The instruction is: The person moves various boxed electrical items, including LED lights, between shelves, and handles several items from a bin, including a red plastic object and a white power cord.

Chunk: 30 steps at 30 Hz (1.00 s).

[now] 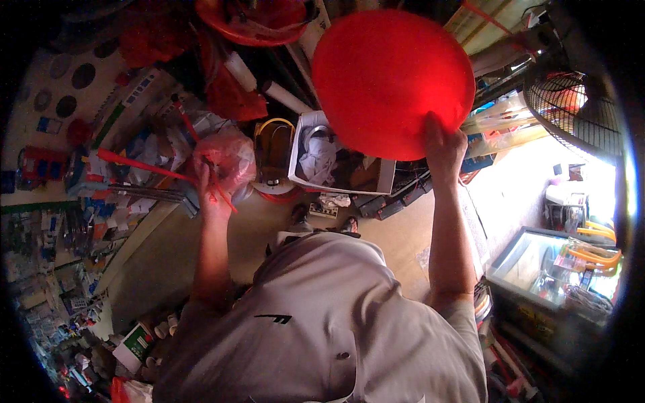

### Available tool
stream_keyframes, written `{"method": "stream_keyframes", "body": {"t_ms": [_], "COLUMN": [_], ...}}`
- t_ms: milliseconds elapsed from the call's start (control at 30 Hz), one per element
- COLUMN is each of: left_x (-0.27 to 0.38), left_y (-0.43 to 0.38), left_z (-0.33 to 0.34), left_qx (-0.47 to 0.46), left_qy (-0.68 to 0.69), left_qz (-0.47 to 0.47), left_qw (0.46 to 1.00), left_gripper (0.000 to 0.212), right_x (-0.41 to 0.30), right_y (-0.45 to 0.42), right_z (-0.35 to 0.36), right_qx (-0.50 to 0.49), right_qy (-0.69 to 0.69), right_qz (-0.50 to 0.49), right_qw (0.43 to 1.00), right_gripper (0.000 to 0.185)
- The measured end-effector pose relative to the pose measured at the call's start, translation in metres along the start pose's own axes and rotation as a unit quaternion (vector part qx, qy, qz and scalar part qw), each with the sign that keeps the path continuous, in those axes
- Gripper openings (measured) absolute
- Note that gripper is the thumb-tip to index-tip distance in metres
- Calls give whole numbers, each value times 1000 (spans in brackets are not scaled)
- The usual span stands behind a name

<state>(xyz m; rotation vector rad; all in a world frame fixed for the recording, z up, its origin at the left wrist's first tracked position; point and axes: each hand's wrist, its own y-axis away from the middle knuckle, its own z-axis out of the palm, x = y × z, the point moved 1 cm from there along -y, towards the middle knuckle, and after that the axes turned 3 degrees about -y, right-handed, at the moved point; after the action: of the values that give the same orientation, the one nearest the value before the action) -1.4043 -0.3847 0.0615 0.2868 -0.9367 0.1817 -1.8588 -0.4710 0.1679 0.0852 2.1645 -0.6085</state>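
My right hand (446,151) grips the near rim of a large, round, smooth red plastic piece (388,80), with the thumb on its face. Whether it is a basin, a lid or a stool top cannot be told. This piece is raised above a white open box (342,187). On the other side, my left hand (214,194) is closed around a crumpled, see-through pinkish plastic bag (229,153). Red strips hang by its fingers, and a long red bar (146,165) runs leftward from beside it. The fingertips of my left hand are partly hidden by the bag.
Crowded shelves of packaged goods (60,237) line the left. A wire-guarded fan (574,111) stands at upper right, above a glass-topped case (549,267) with yellow-handled items. Another red basin-like vessel (252,30) is at the top. Dark boxes (393,201) lie ahead near my feet.
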Motion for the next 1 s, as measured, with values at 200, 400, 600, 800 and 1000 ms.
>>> {"method": "stream_keyframes", "body": {"t_ms": [200,400,600,800,1000], "left_x": [-11,-9,-11,-15,-18], "left_y": [-10,-7,1,2,7], "left_z": [-27,-18,-9,-13,-27], "left_qx": [-5,-22,-32,-8,21], "left_qy": [26,32,-2,3,-17], "left_qz": [-21,-32,-21,-43,-21], "left_qw": [999,999,999,999,999], "left_gripper": [57,59,62,60,58], "right_x": [2,-8,-15,2,41], "right_y": [10,22,24,31,41], "right_z": [-13,-11,0,41,84], "right_qx": [8,16,3,-111,-198], "right_qy": [77,147,217,242,312], "right_qz": [40,-22,-135,-185,-165], "right_qw": [996,989,967,946,914], "right_gripper": [29,22,16,14,18]}}
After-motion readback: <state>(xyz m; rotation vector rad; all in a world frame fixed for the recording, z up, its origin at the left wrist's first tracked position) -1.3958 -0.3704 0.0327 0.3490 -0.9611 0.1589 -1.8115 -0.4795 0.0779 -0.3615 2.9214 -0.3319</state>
